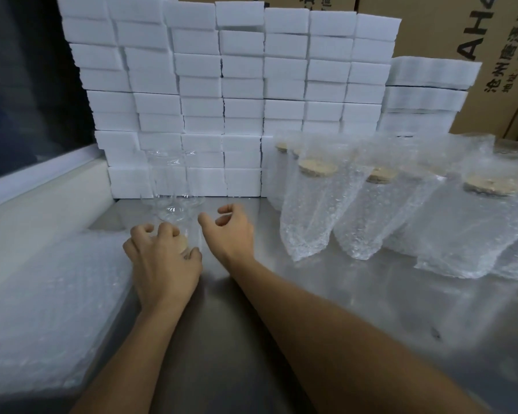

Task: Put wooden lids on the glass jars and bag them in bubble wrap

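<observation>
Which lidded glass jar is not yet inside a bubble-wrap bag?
The clear glass jar with the round wooden lid under the left hand. The lidded jars to the right, like the nearest bagged jar, stand in bubble wrap.

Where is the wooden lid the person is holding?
Under the left hand, the wooden lid sits atop a glass jar near the table's left, beside the bubble wrap stack.
</observation>
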Action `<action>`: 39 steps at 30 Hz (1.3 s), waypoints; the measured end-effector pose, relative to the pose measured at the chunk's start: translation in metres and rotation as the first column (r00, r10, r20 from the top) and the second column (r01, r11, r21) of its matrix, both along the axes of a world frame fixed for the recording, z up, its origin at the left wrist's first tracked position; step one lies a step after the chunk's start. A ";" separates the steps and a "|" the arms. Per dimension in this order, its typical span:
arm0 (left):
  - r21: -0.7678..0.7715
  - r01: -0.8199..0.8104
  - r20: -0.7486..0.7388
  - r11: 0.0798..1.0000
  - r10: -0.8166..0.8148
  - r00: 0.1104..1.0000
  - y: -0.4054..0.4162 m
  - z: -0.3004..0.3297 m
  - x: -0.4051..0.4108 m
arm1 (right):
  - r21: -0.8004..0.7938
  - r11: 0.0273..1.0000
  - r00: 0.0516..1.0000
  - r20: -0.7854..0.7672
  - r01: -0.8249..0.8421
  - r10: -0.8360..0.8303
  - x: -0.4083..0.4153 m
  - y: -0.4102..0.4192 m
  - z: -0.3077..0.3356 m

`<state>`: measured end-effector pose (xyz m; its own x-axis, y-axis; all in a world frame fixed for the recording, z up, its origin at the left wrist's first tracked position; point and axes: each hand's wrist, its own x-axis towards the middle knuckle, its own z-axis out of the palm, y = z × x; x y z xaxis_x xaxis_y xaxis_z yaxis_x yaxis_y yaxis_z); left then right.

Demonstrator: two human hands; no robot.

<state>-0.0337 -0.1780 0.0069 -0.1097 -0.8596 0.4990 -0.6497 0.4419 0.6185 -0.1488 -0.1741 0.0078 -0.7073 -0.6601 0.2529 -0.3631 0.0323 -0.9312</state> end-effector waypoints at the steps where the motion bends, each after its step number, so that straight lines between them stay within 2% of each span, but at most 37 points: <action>1: 0.028 -0.010 -0.028 1.000 0.011 1.000 -0.002 0.000 0.001 | -0.003 1.000 1.000 -0.005 -0.008 0.008 -0.003 -0.011 0.000; 3: 0.076 -0.011 -0.084 0.997 0.017 0.996 -0.006 -0.001 0.001 | 0.003 1.000 0.999 -0.036 -0.023 0.023 -0.009 -0.033 0.000; 8: 0.074 0.023 -0.158 0.997 -0.011 0.987 -0.008 -0.002 0.002 | 0.041 0.996 0.992 -0.095 -0.078 0.082 -0.025 -0.082 0.002; 13: 0.053 0.040 -0.163 0.998 -0.031 0.986 -0.006 -0.001 0.002 | 0.046 0.985 0.974 -0.148 -0.165 0.170 -0.033 -0.106 0.002; 18: 0.044 0.057 -0.170 0.997 -0.049 0.984 -0.005 -0.001 0.002 | -0.009 0.984 0.971 -0.158 -0.180 0.177 -0.034 -0.107 0.001; 23: 0.050 0.066 -0.175 0.997 -0.056 0.983 -0.005 -0.002 0.002 | -0.010 0.992 0.944 -0.310 -0.124 0.115 -0.028 -0.105 0.001; 27: 0.053 0.063 -0.179 0.997 -0.052 0.983 -0.005 -0.001 0.001 | 0.087 0.981 0.887 -0.418 -0.175 0.195 -0.020 -0.104 0.002; 32: 0.060 0.074 -0.191 0.995 -0.061 0.980 -0.006 -0.001 0.001 | 0.177 0.979 0.856 -0.485 -0.104 0.179 -0.012 -0.110 0.005; 39: 0.059 0.076 -0.175 0.995 -0.065 0.983 -0.007 -0.004 0.001 | 0.173 0.978 0.889 -0.420 -0.120 0.183 -0.009 -0.114 0.004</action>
<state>-0.0330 -0.1852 0.0032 -0.0884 -0.8843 0.4585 -0.4997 0.4376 0.7476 -0.1583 -0.2877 0.0118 -0.4377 -0.8010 0.4084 -0.7386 0.0613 -0.6713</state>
